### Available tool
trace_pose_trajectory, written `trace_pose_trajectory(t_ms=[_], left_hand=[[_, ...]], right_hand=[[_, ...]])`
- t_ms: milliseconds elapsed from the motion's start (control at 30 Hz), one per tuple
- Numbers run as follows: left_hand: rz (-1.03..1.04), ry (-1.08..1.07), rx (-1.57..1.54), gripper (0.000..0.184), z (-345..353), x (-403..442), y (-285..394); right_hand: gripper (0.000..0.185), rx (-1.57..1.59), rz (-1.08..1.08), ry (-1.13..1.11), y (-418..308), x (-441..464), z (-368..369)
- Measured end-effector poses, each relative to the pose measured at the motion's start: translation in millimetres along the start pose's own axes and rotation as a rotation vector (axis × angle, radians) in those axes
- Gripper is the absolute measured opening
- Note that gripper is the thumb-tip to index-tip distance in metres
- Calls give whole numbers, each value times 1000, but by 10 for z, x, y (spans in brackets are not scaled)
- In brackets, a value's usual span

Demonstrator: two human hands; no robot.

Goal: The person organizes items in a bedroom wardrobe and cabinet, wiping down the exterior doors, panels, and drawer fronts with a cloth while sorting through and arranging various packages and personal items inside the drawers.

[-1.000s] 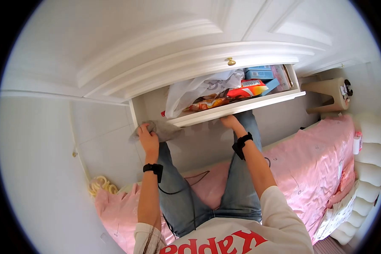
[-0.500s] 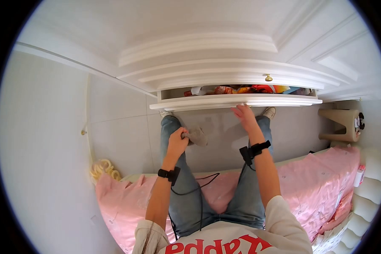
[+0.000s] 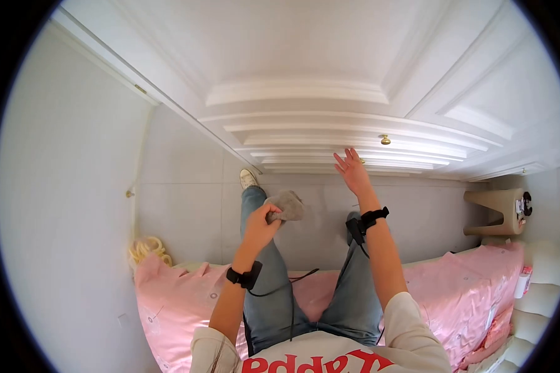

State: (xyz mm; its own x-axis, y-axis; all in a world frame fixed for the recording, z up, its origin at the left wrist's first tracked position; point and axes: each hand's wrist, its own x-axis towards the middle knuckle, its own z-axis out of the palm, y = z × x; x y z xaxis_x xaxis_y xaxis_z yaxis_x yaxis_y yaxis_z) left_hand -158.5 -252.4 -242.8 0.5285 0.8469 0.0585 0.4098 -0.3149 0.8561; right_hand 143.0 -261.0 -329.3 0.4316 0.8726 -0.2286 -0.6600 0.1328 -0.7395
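A crumpled grey cloth (image 3: 289, 206) hangs from my left hand (image 3: 261, 226), whose fingers are closed around one end of it above the floor. My right hand (image 3: 355, 175) is raised with its fingers spread and nothing in them. It is beside the white drawer front (image 3: 305, 158); whether the fingertips touch it, I cannot tell. The drawer is closed, its contents hidden. One brass knob (image 3: 385, 140) shows on the drawers above, and a lower knob is partly hidden behind my right hand.
A bed with a pink sheet (image 3: 460, 283) lies behind my legs. To the right stands a beige stool (image 3: 510, 212) with small dark items on it. At the left are a white door (image 3: 62, 186) and a pale yellow looped object (image 3: 148, 247). Black cables run from my wrist straps.
The drawer, open with colourful items showing, has been pushed in and is closed. My right hand has moved up and spread its fingers. My left hand still holds the cloth. The view has shifted.
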Motion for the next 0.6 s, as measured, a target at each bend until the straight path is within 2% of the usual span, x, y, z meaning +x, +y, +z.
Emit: trace_pose_trajectory(t_ms=[67, 133, 200, 233, 267, 300, 333, 400, 467, 500, 567, 600], left_hand=[[7, 10, 0, 17, 58, 30, 147], [-69, -48, -14, 18, 93, 107, 304], [-78, -85, -19, 20, 169, 237, 453], [-46, -93, -14, 21, 246, 329, 506], [33, -121, -39, 21, 374, 280, 573], [113, -149, -63, 21, 457, 259, 707], [148, -201, -127, 22, 428, 388, 969], [195, -300, -248, 23, 238, 222, 1543], [329, -351, -329, 24, -183, 127, 2150], [323, -352, -345, 26, -429, 67, 2461], [317, -389, -373, 29, -1033, 180, 2999], [405, -309, -330, 29, -1354, 220, 3244]], right_hand=[[65, -196, 9, -35, -97, -30, -98], [58, -493, 48, -82, -24, 30, -434], [50, -850, 8, -35, -144, -294, -395], [46, -702, -70, -116, -25, -385, -567], [53, -733, -106, -249, -72, -725, -557], [63, -380, 127, -291, -290, -1231, -334], [68, -433, 144, -372, -577, -1521, -24], [65, -513, 213, -283, -670, -1988, 167], [61, -549, 60, -250, -1014, -2258, 768], [59, -561, -18, -245, -1202, -2346, 1073], [54, -665, -305, -110, -1573, -2229, 1723], [52, -701, -453, -37, -1720, -2196, 2076]])
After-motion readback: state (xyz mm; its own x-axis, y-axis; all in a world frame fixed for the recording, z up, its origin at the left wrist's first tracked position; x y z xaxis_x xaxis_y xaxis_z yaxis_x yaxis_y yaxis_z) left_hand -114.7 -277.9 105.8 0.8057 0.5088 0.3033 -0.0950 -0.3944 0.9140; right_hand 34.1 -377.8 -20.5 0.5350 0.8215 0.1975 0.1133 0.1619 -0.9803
